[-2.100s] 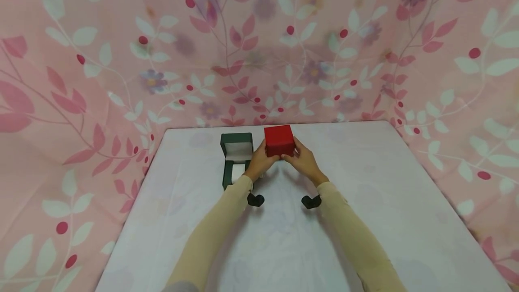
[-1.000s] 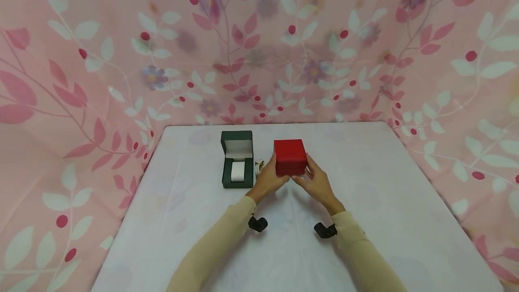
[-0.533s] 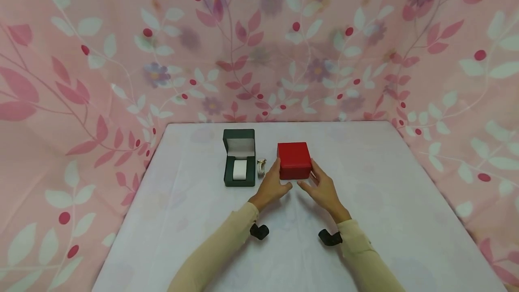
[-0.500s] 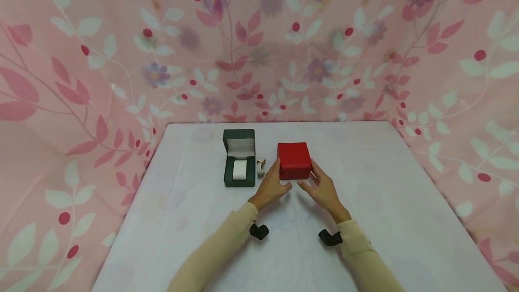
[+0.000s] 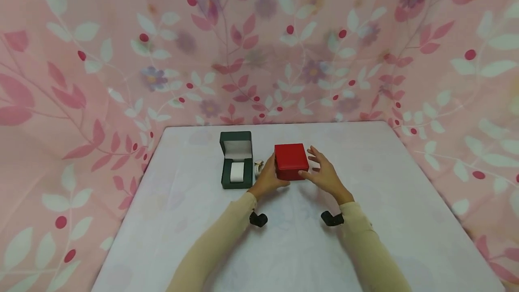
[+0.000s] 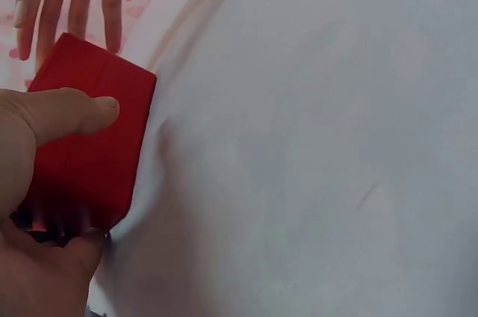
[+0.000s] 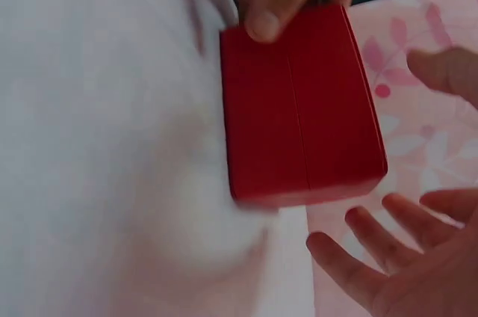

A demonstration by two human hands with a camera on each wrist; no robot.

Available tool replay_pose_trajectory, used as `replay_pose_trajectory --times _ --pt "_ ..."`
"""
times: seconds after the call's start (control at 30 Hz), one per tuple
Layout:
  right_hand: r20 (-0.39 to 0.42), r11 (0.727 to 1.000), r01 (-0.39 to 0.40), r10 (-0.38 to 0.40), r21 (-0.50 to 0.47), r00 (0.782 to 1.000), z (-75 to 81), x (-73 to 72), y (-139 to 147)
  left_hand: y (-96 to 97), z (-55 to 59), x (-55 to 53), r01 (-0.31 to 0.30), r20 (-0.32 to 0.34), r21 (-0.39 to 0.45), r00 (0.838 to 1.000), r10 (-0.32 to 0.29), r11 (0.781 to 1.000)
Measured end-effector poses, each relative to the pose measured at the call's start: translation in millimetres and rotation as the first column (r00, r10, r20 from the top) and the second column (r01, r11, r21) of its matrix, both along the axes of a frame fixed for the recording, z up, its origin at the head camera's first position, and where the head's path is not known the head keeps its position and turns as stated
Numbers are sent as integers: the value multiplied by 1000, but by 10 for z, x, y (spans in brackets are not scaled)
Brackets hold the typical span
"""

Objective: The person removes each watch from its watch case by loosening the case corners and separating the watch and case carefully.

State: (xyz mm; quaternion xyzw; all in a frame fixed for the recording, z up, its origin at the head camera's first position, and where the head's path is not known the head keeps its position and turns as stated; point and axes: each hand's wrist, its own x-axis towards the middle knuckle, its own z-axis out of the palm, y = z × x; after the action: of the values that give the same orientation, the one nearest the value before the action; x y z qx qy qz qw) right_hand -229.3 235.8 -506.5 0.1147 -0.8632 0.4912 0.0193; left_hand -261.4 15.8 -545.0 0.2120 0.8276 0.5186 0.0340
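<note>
A closed red box, with a fine seam across its front in the right wrist view, stands on the white-covered table. My left hand holds it at its left side; in the left wrist view the thumb lies across the front face and other fingers press the side. My right hand is just off the box's right side, its fingers spread, and the right wrist view shows a gap between them and the box. A gold and white wristwatch lies left of the box, partly hidden by my left hand.
An open dark green watch box with a white cushion stands left of the watch, its lid raised at the back. Behind the table hangs a pink floral cloth. Black wrist mounts hang below both sleeves.
The red box has come down from the back of the table, toward me and slightly right. The watch beside it has come into view. My right hand has let go of the box.
</note>
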Motion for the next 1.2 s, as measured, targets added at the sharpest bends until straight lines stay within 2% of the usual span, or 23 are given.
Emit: replay_pose_trajectory --times 0.23,0.33,0.43,0.5,0.6,0.77,1.03,1.2 --pt "41 981 -138 133 138 990 97 -336 63 -3 -111 -172 12 -25 -10 1000 -12 1000" --pt "57 954 -191 182 233 982 117 -475 63 -19 -122 -228 4 17 -23 1000 -4 1000" --pt "71 930 -239 228 281 971 112 -592 60 -27 -141 -278 8 43 -8 999 -8 1000" --pt "91 926 -260 245 272 965 94 -647 61 -25 -160 -311 19 41 12 999 -20 1000" --pt "148 939 -274 246 209 958 55 -688 74 -18 -174 -336 30 49 20 998 -31 999" --pt "212 957 -270 244 105 946 -23 -698 117 -15 -191 -329 15 97 -23 995 -13 1000" --pt "236 969 -244 229 34 944 -62 -717 143 -37 -130 -311 11 140 -11 990 -10 1000" --pt "232 974 -222 208 37 950 -96 -709 130 -56 -138 -294 4 170 -23 986 0 1000"
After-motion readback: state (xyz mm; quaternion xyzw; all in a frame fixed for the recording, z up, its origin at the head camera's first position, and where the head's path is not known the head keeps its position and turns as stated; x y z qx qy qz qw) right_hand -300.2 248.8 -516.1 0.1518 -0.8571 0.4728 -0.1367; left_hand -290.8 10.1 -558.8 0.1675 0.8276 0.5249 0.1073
